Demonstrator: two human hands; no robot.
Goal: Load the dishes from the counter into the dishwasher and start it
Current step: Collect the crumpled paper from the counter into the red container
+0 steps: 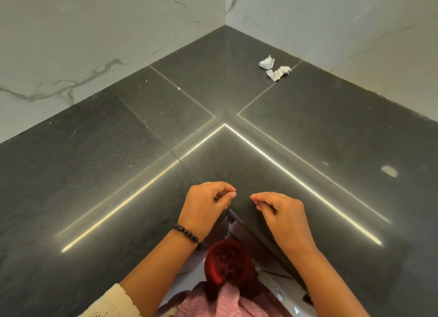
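Nearest the camera: a cream knit sleeve (111,301) on the left arm, pink patterned clothing (227,302) and a dark red fuzzy item (227,259) below and between the wrists. The left wrist wears a black beaded bracelet (188,236).

Both hands hover over the inner corner of the dark grey stone L-shaped worktop (94,174). The left hand (206,204) has fingers curled in, fingertips near the thumb; the right hand (279,212) is much the same. Neither visibly holds anything; if something tiny is pinched, it can't be told. The two hands are close together, not touching.

Beyond the hands the worktop runs to the wall corner, w/ bright light strips reflected on it. Far from the hands, up and to the right, lie two crumpled white paper scraps (275,68), plus a pale smudge (389,171) to the right. White marble-veined wall tiles (71,44) stand behind.

No dishes & no dishwasher in view, so the task's things are off-frame. Judged step: either not begun or between loads. Next move prob. calls for turning away from this corner to find dishes elsewhere on the worktop, then locating the dishwasher.
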